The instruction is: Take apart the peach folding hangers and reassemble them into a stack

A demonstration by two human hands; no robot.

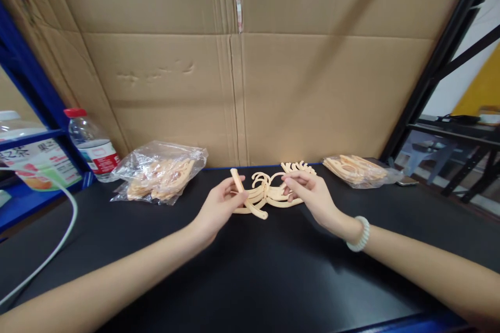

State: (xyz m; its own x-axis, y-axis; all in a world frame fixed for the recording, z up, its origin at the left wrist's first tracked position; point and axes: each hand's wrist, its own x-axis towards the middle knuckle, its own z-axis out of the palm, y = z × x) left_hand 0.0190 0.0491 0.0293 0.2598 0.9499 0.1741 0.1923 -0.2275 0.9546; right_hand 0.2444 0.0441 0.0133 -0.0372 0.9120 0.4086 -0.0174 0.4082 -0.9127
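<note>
My left hand (221,205) pinches a curved pale wooden strip (255,211), which slants down to the right past my fingertips. Right of it, my right hand (312,195) has its thumb and fingers closed at the right part of a pale wooden assembly (266,192); its fingertips partly cover that part, so what they grip is unclear. Curved pieces of the assembly meet at a narrow middle between my hands, with curled ends on top. A comb-like wooden piece (299,167) lies just behind my right hand.
Plastic bags of flat wooden pieces lie at the left (160,174) and right (355,169) of the black table (242,281). A red-capped bottle (94,145) and a white cable (70,223) are at the left. Cardboard (167,73) stands along the back.
</note>
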